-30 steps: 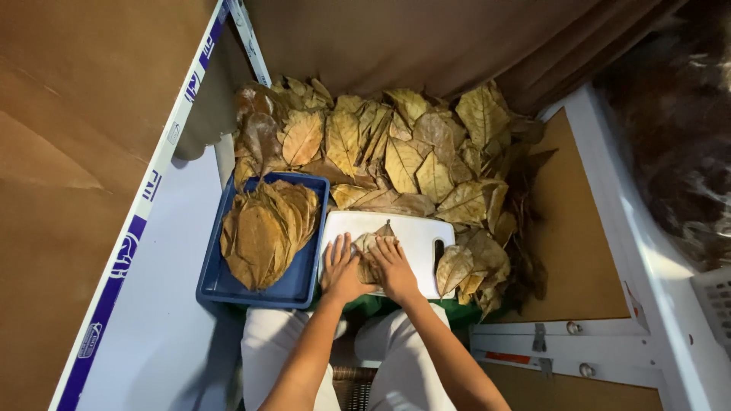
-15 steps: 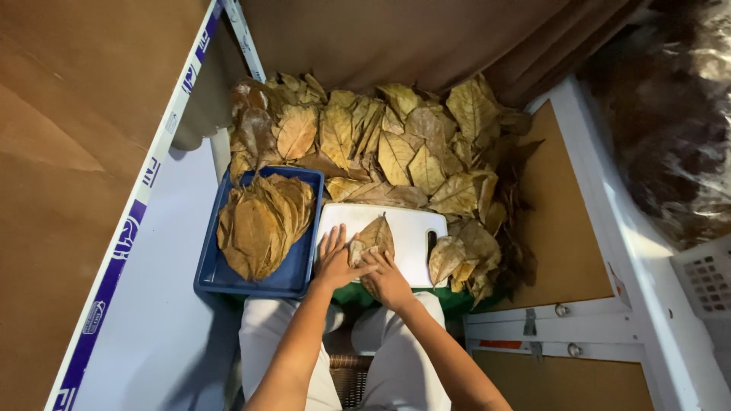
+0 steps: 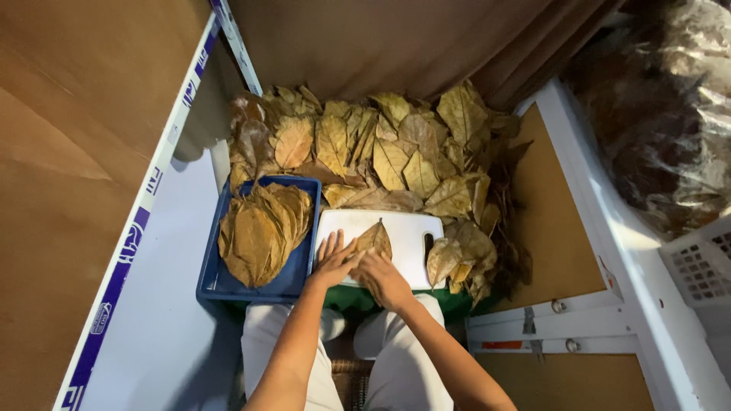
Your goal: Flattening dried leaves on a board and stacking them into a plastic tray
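A dry brown leaf (image 3: 375,238) lies on a white cutting board (image 3: 403,228) across my lap. My left hand (image 3: 333,263) rests flat on the board with fingers spread, touching the leaf's left edge. My right hand (image 3: 384,278) presses on the leaf's lower end, fingers bent over it. Left of the board stands a blue tray (image 3: 301,270) holding a stack of flattened leaves (image 3: 259,232). Behind the board spreads a big heap of loose dry leaves (image 3: 381,148).
Brown cardboard walls rise at left and behind the heap. A white frame (image 3: 601,228) with a brown panel runs along the right. A clear bag of leaves (image 3: 670,122) and a white perforated basket (image 3: 704,262) sit at far right.
Both hands stay on the leaf on the board and shift slightly over it. The camera view has tilted a little.
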